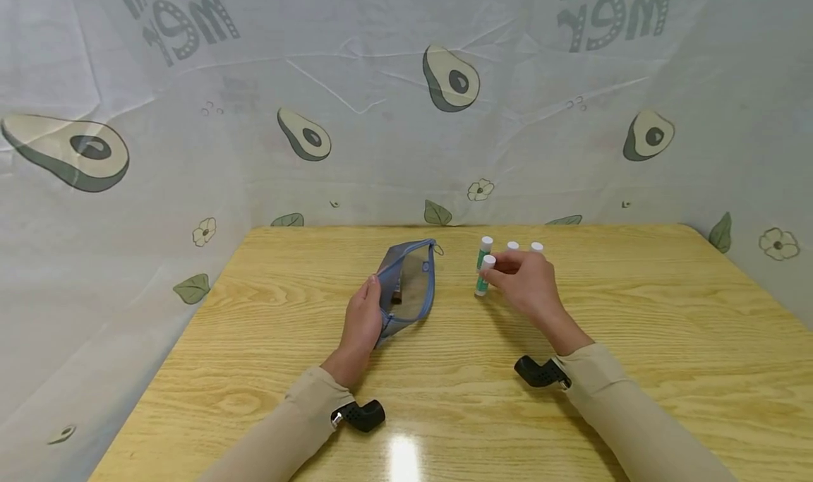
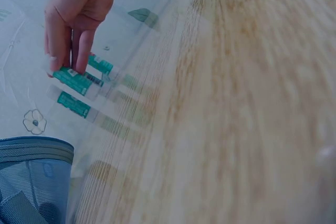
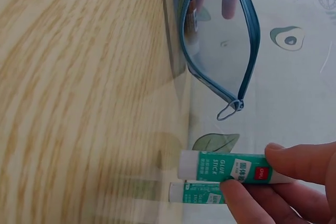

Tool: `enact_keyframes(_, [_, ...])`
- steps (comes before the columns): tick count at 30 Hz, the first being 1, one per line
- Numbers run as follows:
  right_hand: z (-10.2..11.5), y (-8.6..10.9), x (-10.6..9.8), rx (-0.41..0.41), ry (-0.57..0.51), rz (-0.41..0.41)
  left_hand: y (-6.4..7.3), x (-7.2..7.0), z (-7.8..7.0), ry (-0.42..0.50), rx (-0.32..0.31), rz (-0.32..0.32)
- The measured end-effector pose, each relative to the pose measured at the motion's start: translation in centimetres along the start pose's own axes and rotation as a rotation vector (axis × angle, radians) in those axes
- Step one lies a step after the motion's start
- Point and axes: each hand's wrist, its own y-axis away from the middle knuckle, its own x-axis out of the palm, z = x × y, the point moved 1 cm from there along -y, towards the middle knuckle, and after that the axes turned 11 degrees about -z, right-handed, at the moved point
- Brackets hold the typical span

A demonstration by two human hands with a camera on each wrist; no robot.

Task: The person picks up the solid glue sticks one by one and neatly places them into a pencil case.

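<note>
Gripping with our left hand (image 1: 363,320) the gaping pouch (image 1: 416,288), we pinch an upright glue stick (image 1: 482,283) between right hand (image 1: 527,284) thumb and fingers, three more sticks (image 1: 486,242) beyond; picking up seems underway, next needing a lift clear of them.

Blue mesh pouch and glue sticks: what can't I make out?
Head view: lower parts of two glue sticks, behind the right hand.
Left wrist view: base of the pouch, cut off by bottom edge.
Right wrist view: print on the brown item inside the pouch, too small.
</note>
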Motion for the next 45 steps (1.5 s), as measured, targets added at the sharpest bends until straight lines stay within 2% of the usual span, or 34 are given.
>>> enact_keyframes(7, [0.1,-0.1,-0.1,-0.002,-0.05,-0.074,-0.1,0.0,0.0,0.006,0.028,0.011])
enact_keyframes(13, [-0.1,-0.2,0.0,-0.038,-0.101,-0.122,-0.1,0.0,0.1,0.007,0.008,0.01])
enact_keyframes(19, [0.0,-0.2,0.2,-0.065,-0.13,-0.177,-0.1,-0.1,0.1,0.015,0.017,0.012])
enact_keyframes(28, [0.6,-0.4,0.5,-0.11,-0.165,-0.187,-0.1,-0.2,0.3,0.034,0.029,0.022])
enact_keyframes(36, [0.9,-0.8,0.8,-0.073,-0.234,-0.185,0.0,-0.2,0.3,0.028,0.034,0.026])
enact_keyframes(45, [2.6,-1.5,1.8,-0.075,-0.363,-0.188,0.1,-0.1,0.5,0.04,0.04,0.026])
